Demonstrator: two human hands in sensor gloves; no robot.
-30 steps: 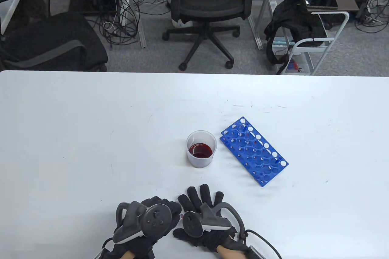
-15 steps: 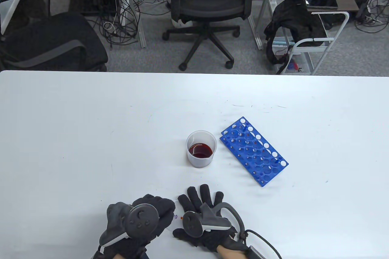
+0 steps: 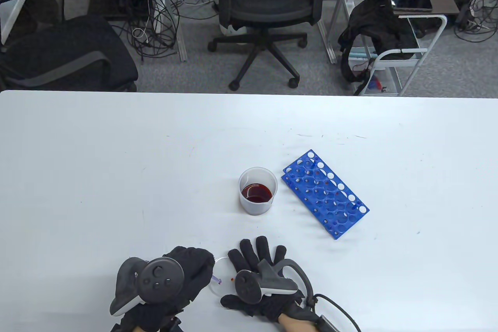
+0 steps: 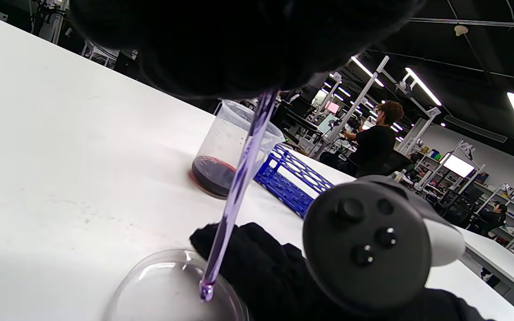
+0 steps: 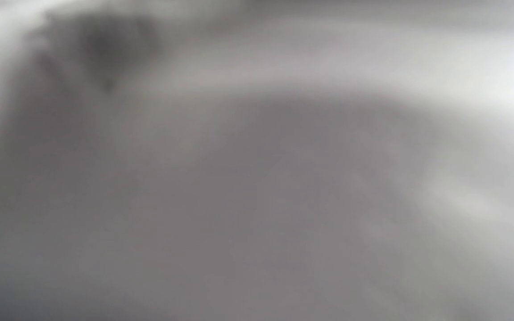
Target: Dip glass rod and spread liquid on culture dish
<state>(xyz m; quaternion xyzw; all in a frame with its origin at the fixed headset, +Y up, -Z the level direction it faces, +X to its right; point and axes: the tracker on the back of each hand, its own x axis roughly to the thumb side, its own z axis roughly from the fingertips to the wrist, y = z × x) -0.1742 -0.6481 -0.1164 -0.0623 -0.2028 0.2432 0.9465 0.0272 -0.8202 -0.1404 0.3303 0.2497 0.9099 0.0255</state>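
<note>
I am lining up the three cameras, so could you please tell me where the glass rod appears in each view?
Table view: glass rod, only its short tip showing past the left hand, over the culture dish.
Left wrist view: glass rod runs down from the gloved fingers at the top, its tip on the culture dish.
Right wrist view: blurred grey, not visible.
Shared landmark: the beaker of dark red liquid.

white table: beaker, rack, dish.

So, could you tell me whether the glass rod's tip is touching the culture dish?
Touching: in the left wrist view the glass rod slants down from the left hand and its tip rests inside the culture dish.
</note>
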